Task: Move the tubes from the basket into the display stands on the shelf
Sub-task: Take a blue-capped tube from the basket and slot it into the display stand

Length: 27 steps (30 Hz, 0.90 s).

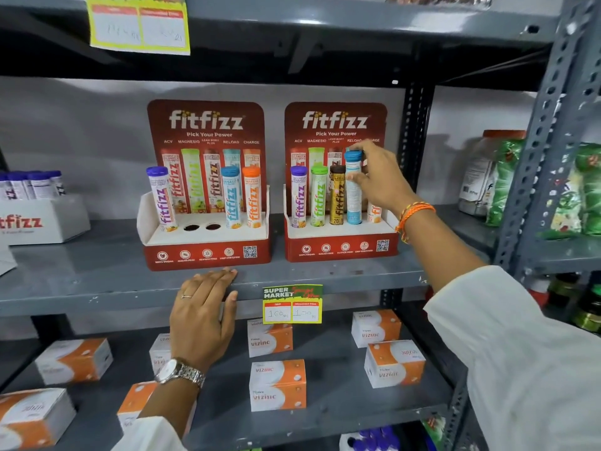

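Two red display stands sit side by side on the grey shelf (pixel 97 288). The left stand (pixel 208 252) holds a purple-capped tube (pixel 161 198), a blue-capped tube (pixel 231 196) and an orange-capped tube (pixel 252 196); two holes (pixel 201 227) in it are open. The right stand (pixel 341 249) holds purple, green and brown tubes, and an orange tube partly hidden behind my hand. My right hand (pixel 377 177) grips a blue-capped tube (pixel 353 190) upright at the fourth slot of the right stand. My left hand (pixel 201 314) rests flat on the shelf's front edge. No basket is in view.
A white box (pixel 39 219) of purple-capped tubes stands at the far left of the shelf. Orange-and-white boxes (pixel 278 384) lie on the shelf below. A price tag (pixel 292 304) hangs from the shelf edge. A steel upright (pixel 546 135) and packets (pixel 507 180) stand to the right.
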Each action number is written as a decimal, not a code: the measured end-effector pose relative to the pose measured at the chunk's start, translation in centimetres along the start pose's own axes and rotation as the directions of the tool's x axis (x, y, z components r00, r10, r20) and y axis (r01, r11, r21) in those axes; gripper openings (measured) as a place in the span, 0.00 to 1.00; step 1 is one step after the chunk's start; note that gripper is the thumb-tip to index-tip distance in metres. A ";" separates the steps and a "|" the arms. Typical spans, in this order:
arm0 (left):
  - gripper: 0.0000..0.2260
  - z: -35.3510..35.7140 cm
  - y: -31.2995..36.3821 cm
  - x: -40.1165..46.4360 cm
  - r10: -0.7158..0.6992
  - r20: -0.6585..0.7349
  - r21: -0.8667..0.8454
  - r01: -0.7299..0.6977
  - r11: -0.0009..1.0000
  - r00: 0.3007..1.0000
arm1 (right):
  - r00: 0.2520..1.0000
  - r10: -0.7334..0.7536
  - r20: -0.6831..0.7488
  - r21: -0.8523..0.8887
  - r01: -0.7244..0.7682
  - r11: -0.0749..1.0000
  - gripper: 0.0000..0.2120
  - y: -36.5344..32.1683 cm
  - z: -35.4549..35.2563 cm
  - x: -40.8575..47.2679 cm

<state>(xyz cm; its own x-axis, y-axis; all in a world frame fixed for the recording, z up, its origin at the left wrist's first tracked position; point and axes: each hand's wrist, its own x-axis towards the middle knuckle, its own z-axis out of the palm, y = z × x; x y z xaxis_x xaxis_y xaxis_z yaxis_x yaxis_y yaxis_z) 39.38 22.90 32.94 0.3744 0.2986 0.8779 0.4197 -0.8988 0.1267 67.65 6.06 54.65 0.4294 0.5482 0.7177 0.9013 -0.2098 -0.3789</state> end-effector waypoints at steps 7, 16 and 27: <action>0.19 -0.1 0.0 0.0 0.013 0.004 0.004 -0.013 1.000 1.000 | 0.999 0.022 0.040 -0.015 -0.022 1.000 0.24 0.4 -0.6 0.4; 0.19 -0.2 0.0 0.0 0.019 0.005 -0.004 -0.019 1.000 1.000 | 0.995 0.088 0.050 -0.073 -0.084 0.994 0.24 0.7 -0.8 0.1; 0.20 0.2 -0.3 -0.1 0.020 0.003 -0.007 -0.020 1.000 1.000 | 0.977 -0.011 0.214 -0.196 0.054 0.979 0.16 -0.4 -2.4 1.3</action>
<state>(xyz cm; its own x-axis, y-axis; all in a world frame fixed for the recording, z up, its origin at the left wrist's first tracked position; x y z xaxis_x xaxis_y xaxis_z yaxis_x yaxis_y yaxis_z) 39.39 23.20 32.73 0.3850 0.2810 0.8791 0.4066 -0.9068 0.1117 68.01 4.85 57.11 0.3972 0.7109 0.5804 0.9169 -0.3344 -0.2179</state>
